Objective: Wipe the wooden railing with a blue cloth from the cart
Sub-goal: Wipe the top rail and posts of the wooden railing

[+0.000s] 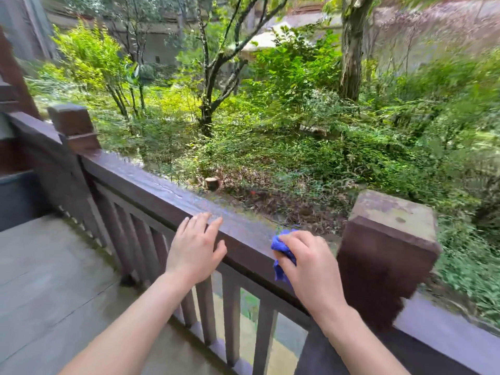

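**Blue cloth meets rail at the right-hand post**

Blue cloth, bunched in the closed fingers of the right hand, presses on the wooden railing at lower centre-right of the frame, just beside the square post. The left hand rests flat on the rail, fingers spread and holding nothing, toward frame centre. The rail's long axis runs from lower right up to the far post at upper left, so the unwiped length appears to lie leftward of the cloth, past the resting hand. Most of the cloth is hidden under the palm; the cart is out of view, and motion blur smears the frame edges.
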Motion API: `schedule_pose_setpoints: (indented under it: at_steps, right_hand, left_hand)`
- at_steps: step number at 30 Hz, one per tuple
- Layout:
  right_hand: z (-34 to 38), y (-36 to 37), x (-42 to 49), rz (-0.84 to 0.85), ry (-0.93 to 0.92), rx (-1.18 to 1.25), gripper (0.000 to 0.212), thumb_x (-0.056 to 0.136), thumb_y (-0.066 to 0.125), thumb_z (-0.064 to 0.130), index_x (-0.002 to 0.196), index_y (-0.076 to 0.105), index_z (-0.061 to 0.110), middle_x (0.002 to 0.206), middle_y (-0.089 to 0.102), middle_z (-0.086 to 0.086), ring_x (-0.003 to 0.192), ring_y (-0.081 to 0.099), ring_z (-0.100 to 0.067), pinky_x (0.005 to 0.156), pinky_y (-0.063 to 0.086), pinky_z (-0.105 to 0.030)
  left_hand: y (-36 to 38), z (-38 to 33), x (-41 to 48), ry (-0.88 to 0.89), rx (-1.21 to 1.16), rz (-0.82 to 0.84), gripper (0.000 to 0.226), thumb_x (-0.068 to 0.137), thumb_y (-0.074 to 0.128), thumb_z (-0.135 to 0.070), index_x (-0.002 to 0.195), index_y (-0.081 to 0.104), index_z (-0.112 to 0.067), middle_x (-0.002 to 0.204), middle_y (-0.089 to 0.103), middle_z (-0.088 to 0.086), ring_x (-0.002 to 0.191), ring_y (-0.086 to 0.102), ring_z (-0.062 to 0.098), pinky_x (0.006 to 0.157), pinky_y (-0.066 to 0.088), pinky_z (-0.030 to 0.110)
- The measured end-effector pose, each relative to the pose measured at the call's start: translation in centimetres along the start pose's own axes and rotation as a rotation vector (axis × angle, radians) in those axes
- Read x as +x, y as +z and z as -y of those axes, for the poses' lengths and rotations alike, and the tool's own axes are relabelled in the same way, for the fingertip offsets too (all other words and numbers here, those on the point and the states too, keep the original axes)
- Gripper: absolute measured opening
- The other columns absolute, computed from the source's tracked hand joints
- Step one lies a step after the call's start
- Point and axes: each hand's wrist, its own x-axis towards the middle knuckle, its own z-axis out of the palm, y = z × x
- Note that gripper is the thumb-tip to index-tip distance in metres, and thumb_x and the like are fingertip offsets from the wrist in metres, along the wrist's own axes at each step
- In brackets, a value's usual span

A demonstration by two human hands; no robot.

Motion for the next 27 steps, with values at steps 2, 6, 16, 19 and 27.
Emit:
schedule_pose_setpoints:
  at_steps: [2, 6, 16, 19, 27]
  right_hand:
    - [-0.7, 3.1, 0.2, 0.004, 0.018, -0.013, 0.022, 0.081, 0.068, 0.031, 0.101, 0.067, 0.023, 0.103, 0.066, 0.000, 0.088, 0.057, -0.029, 0.076, 0.051, -0.038]
    - [-2.7, 7.7, 0.4, 0.096, 0.163, -0.115, 0.030, 0.072, 0.080, 0.020, 0.100, 0.069, 0.018, 0.106, 0.066, -0.004, 0.093, 0.058, -0.033, 0.080, 0.051, -0.041]
    - [-4.1, 10.4, 1.8, 0.060, 0.335, -0.281, 0.033, 0.074, 0.079, 0.024, 0.105, 0.071, 0.017, 0.112, 0.068, -0.005, 0.100, 0.059, -0.031, 0.088, 0.052, -0.038]
    - [-4.1, 10.3, -0.6, 0.072, 0.205, -0.343, 0.035, 0.081, 0.064, 0.039, 0.112, 0.067, 0.021, 0.118, 0.065, -0.001, 0.102, 0.058, -0.028, 0.091, 0.046, -0.036]
    - [-2.3, 13.0, 5.2, 0.081, 0.564, -0.459, 0.031, 0.088, 0.061, 0.042, 0.105, 0.069, 0.017, 0.110, 0.066, -0.006, 0.104, 0.057, -0.033, 0.093, 0.043, -0.040]
  left_hand:
    - [2.0, 0.7, 1.7, 0.031, 0.000, 0.034, 0.050, 0.091, 0.060, -0.031, 0.137, 0.057, -0.012, 0.138, 0.056, 0.017, 0.131, 0.049, 0.035, 0.116, 0.034, 0.050]
    - [5.7, 1.7, 5.0, 0.077, -0.052, 0.063, 0.047, 0.091, 0.052, -0.032, 0.130, 0.062, -0.009, 0.132, 0.061, 0.019, 0.127, 0.053, 0.037, 0.114, 0.039, 0.051]
    - [12.2, 5.1, 11.3, 0.329, -0.127, 0.062, 0.045, 0.091, 0.042, -0.045, 0.121, 0.063, -0.017, 0.118, 0.060, 0.007, 0.110, 0.056, 0.030, 0.095, 0.047, 0.044]
    - [13.3, 5.5, 11.4, 0.339, -0.171, 0.012, 0.042, 0.087, 0.047, -0.045, 0.117, 0.062, -0.019, 0.115, 0.060, 0.006, 0.106, 0.055, 0.031, 0.089, 0.048, 0.045]
    - [14.8, 5.9, 11.8, 0.371, -0.257, -0.066, 0.043, 0.081, 0.054, -0.043, 0.111, 0.068, -0.016, 0.112, 0.065, 0.014, 0.103, 0.060, 0.038, 0.092, 0.049, 0.048]
